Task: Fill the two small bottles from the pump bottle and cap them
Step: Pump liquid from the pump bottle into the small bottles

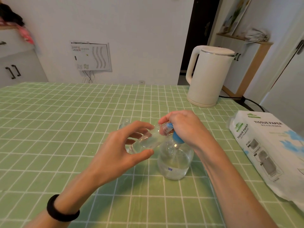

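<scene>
Head camera view, looking down at my two bare hands over a green checked tablecloth (65, 129). Farthest left, a black band (63, 208) circles my left wrist. My left hand (118, 153) pinches a small clear bottle (148, 139) between thumb and curled fingers. It holds the bottle tilted, with the open mouth raised toward my right hand. Just beyond my left fingertips a small clear object (125, 121) sits on the cloth; I cannot tell whether it is the second bottle or a cap. The small bottle's mouth meets the blue pump head (176, 137), which my right hand (184, 127) grips from above with curled fingers. Directly beneath my right hand the pump bottle (175, 160) stands upright on the cloth, clear, with liquid in its lower part. Beyond my right hand stands a white electric kettle (209, 76). To the right of my right forearm lies a pack of tissue paper (266, 145).
</scene>
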The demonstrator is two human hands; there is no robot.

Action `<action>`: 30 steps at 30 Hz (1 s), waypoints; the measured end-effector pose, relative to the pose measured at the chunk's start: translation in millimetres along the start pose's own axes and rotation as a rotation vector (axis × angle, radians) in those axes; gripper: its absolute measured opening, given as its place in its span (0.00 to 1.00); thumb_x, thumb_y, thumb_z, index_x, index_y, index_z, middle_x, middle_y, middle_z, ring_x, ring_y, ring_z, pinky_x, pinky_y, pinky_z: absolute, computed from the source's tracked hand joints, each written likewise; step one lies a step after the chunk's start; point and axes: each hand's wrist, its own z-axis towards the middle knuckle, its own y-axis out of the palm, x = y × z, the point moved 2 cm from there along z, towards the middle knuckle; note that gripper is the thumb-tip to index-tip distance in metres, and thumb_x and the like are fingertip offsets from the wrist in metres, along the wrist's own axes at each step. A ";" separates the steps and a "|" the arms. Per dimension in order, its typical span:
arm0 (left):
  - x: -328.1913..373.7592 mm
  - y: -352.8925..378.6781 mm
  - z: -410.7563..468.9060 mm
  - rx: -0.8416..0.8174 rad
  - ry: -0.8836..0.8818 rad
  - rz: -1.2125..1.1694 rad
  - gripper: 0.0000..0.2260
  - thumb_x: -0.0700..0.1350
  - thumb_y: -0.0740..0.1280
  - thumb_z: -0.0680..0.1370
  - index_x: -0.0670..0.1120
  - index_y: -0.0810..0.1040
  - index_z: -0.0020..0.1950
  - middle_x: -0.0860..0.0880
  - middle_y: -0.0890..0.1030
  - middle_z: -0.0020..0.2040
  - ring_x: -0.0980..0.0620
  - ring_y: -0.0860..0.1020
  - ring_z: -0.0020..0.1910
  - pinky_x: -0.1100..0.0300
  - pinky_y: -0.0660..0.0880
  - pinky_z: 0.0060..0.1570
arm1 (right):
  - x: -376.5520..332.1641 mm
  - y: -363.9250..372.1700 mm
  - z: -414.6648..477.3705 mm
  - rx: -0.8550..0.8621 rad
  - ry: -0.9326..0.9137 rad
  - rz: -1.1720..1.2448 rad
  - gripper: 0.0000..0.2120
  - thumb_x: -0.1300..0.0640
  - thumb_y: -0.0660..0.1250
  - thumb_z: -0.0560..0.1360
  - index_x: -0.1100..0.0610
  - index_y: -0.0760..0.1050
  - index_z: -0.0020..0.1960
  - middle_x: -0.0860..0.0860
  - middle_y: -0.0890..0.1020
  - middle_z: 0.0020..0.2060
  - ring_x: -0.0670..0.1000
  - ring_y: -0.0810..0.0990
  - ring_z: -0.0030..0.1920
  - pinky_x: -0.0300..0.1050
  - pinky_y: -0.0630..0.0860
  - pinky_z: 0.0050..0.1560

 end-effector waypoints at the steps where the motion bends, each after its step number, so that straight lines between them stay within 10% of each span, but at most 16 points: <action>1: 0.1 -0.2 0.3 0.001 0.001 -0.001 0.22 0.55 0.79 0.72 0.64 0.78 0.65 0.62 0.84 0.59 0.60 0.83 0.59 0.55 0.82 0.60 | 0.1 -1.0 0.9 0.007 -0.011 -0.007 0.17 0.62 0.58 0.80 0.54 0.85 0.44 0.40 0.85 0.27 0.32 0.80 0.29 0.35 0.75 0.37; 6: 1.2 -0.4 1.3 0.001 0.017 -0.009 0.23 0.58 0.76 0.71 0.64 0.78 0.65 0.63 0.84 0.59 0.60 0.83 0.59 0.57 0.82 0.59 | -1.7 -3.8 3.4 0.024 -0.053 -0.035 0.17 0.61 0.59 0.82 0.52 0.85 0.45 0.27 0.77 0.24 0.22 0.75 0.31 0.27 0.70 0.30; 13: -1.4 -2.7 2.5 -0.001 0.014 0.010 0.22 0.55 0.78 0.71 0.64 0.79 0.64 0.63 0.84 0.58 0.61 0.83 0.59 0.58 0.81 0.60 | 1.4 2.2 2.1 0.000 -0.002 0.016 0.17 0.64 0.59 0.78 0.55 0.86 0.44 0.48 0.87 0.31 0.37 0.82 0.29 0.44 0.75 0.44; 26: -0.8 -4.6 5.0 -0.005 0.043 0.012 0.23 0.60 0.74 0.71 0.63 0.79 0.66 0.64 0.84 0.59 0.60 0.83 0.60 0.55 0.82 0.60 | -1.3 -2.4 5.6 0.065 -0.068 -0.046 0.19 0.61 0.59 0.81 0.51 0.86 0.43 0.31 0.82 0.29 0.23 0.76 0.33 0.35 0.67 0.39; 30: -1.5 -5.5 4.8 -0.004 0.039 0.021 0.23 0.59 0.75 0.71 0.62 0.79 0.66 0.63 0.84 0.59 0.60 0.83 0.59 0.57 0.82 0.59 | -1.5 0.7 2.0 0.036 -0.048 -0.010 0.18 0.63 0.58 0.80 0.53 0.85 0.44 0.43 0.86 0.31 0.30 0.80 0.32 0.39 0.70 0.41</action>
